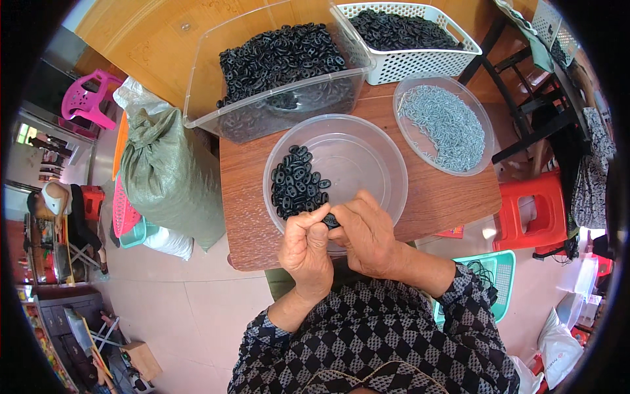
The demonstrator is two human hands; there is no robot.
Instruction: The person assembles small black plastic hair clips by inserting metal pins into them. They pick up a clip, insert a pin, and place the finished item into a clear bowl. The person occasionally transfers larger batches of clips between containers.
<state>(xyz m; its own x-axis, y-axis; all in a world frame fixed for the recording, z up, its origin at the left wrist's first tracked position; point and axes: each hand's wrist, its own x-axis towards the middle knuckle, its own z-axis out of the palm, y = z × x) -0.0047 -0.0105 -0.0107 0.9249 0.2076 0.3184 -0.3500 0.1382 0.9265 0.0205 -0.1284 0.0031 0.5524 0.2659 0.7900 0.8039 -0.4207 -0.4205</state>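
Note:
Both hands meet over the near rim of a round clear plastic tub (387, 141). Pinched between them is a small black oval plastic piece (331, 221). My left hand (307, 253) is closed, its thumb and forefinger on the piece's left side. From the right, my right hand (367, 236) grips the same piece with curled fingers. Whether a screw is also in the fingers cannot be made out. Just beyond the hands, a pile of similar black oval pieces with two holes (295, 182) fills the tub's left side.
On the wooden table (246, 236) stand a large clear bin (197, 105) and a white basket (426, 65), both full of black pieces. A round lid (489, 141) holds silver screws (446, 125). A green sack (170, 177), red stool (535, 210) and teal basket (504, 289) flank the table. Another person (59, 200) sits far left.

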